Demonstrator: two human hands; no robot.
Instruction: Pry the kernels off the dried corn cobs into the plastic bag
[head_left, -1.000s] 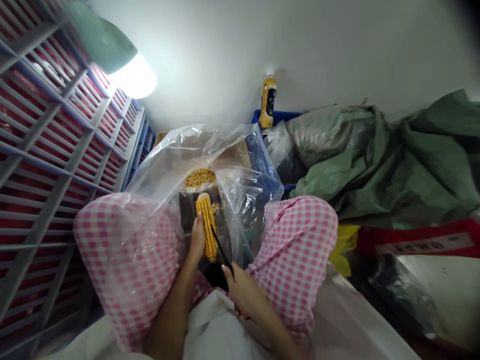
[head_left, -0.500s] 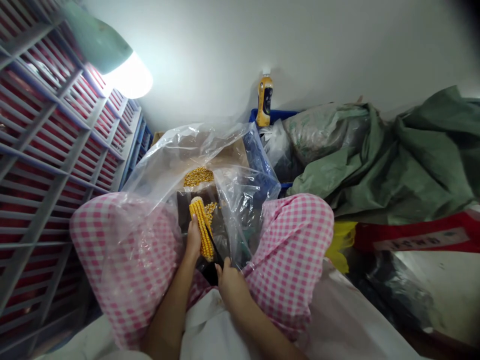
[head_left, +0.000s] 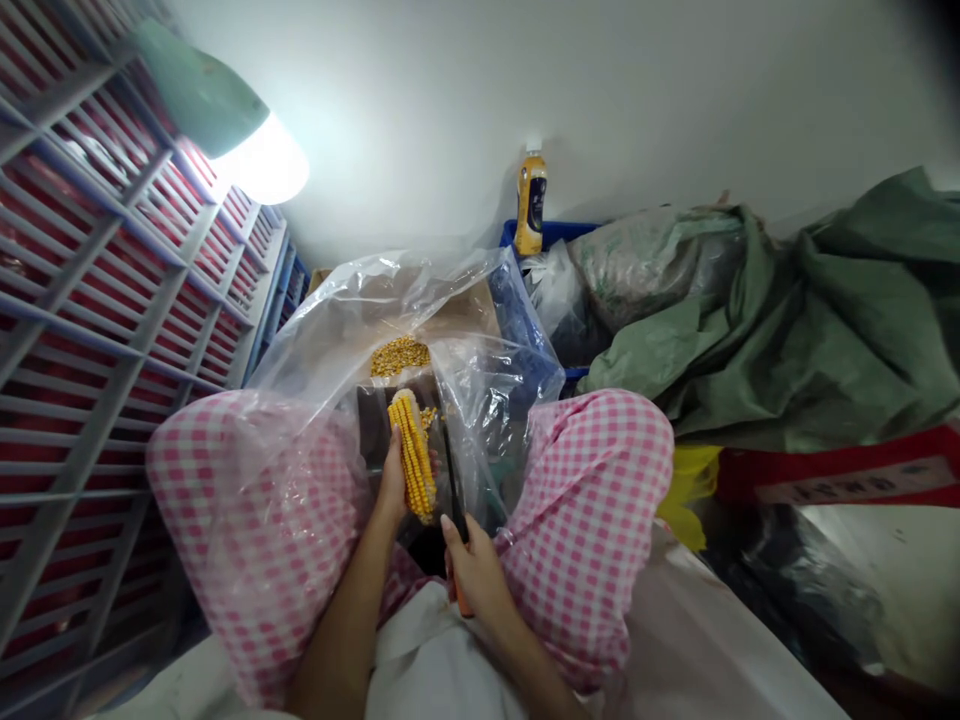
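Observation:
My left hand [head_left: 392, 478] is closed round a yellow corn cob [head_left: 413, 452], holding it upright between my knees in pink checked trousers [head_left: 585, 500]. My right hand [head_left: 469, 570] is closed on a thin dark tool with an orange handle [head_left: 452, 490]; its blade points up just right of the cob. Loose corn kernels [head_left: 401, 354] lie in a clear plastic bag [head_left: 360, 310] spread open in front of the cob.
Grey racks of red-fronted drawers [head_left: 90, 330] fill the left side under a bright lamp [head_left: 255, 150]. A yellow bottle [head_left: 532, 203] stands at the white wall on a blue crate [head_left: 559, 232]. Green sacks and tarpaulin [head_left: 787, 310] pile up on the right.
The tool was pressed into the cob's right side and drawn down; now its blade has swung away and stands upright beside the cob. The cob stays in my left hand.

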